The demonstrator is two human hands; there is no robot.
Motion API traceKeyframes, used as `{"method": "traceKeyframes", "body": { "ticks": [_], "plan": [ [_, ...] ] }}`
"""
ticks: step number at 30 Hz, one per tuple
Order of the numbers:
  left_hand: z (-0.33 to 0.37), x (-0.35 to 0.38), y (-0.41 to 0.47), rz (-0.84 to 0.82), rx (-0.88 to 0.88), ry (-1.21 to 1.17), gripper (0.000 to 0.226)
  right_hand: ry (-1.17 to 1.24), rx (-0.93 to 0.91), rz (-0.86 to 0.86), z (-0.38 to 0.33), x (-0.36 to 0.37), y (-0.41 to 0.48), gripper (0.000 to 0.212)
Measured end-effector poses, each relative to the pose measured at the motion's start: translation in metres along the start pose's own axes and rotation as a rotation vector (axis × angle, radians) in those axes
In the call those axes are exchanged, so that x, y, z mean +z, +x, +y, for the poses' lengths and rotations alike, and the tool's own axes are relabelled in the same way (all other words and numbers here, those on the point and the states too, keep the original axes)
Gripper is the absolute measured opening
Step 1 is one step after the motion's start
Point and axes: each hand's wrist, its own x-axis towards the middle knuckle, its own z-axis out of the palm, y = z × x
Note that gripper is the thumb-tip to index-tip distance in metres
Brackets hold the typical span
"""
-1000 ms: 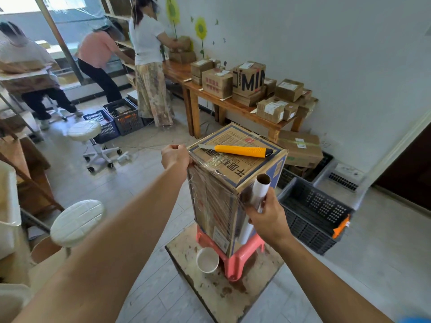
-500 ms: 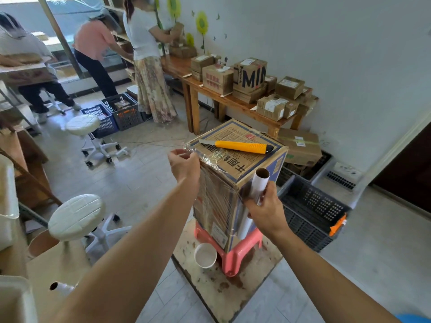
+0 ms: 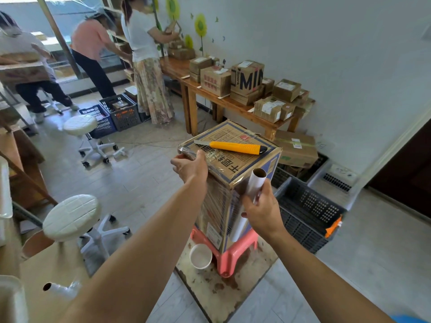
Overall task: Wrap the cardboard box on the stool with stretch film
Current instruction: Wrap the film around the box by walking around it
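Pink stool under cardboard box

Cardboard box upright on pink plastic stool, its sides under stretch film; yellow utility knife flat on top. Left grip pinches bunched film at the box's top left corner; right grip holds the film roll upright against the near corner. White cup just beside the stool.
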Motion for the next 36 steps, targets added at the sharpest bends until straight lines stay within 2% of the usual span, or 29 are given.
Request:
{"method": "traceKeyframes", "body": {
  "ticks": [4,6,12,15,17,23,25,28,32,36],
  "plan": [
    [0.005,0.009,-0.001,0.016,-0.031,0.025,0.051,0.094,0.089,0.010,-0.001,-0.003,0.006,0.025],
    [0.010,0.014,0.000,0.017,-0.049,0.006,0.057,0.099,0.115,0.020,-0.001,-0.005,0.008,0.026],
    [0.010,0.022,-0.002,0.080,-0.020,0.043,0.062,0.087,0.056,0.019,-0.005,-0.016,0.012,0.047],
    [0.007,0.024,-0.002,0.095,0.005,0.045,0.061,0.029,0.012,0.035,-0.002,-0.027,0.016,0.046],
    [0.006,0.024,-0.001,0.099,0.015,0.056,0.059,0.008,0.003,0.021,0.001,-0.035,0.022,0.037],
    [0.001,0.023,0.001,0.093,0.095,0.255,0.060,0.214,0.106,-0.089,0.001,-0.045,0.036,0.039],
    [0.001,0.023,0.002,0.097,0.104,0.317,0.060,0.200,0.097,-0.091,-0.001,-0.044,0.039,0.041],
    [-0.001,0.021,0.002,0.109,0.108,0.363,0.059,0.105,0.051,-0.026,-0.001,-0.046,0.044,0.056],
    [-0.002,0.021,0.002,0.132,0.124,0.424,0.058,0.014,-0.021,-0.024,0.001,-0.058,0.054,0.044],
    [-0.001,0.023,0.003,0.155,0.151,0.445,0.054,0.081,-0.138,-0.180,0.013,-0.075,0.065,0.021]
  ]
}}
